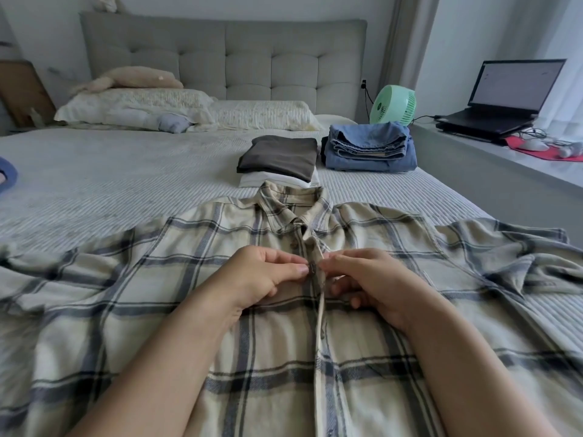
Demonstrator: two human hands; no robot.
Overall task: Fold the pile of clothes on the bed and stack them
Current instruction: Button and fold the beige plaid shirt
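Here both hands' fingers half-hide the plaid shirt button.

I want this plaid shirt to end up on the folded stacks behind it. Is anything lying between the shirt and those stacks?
Nothing visible. The plaid shirt lies flat, its collar right before the brown-topped stack; the denim stack sits beside that one. Both hands pinch its placket.

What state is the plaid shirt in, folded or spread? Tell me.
Spread. The plaid shirt lies flat, front up, sleeves out to both sides; the left hand and right hand pinch its front placket at a button.
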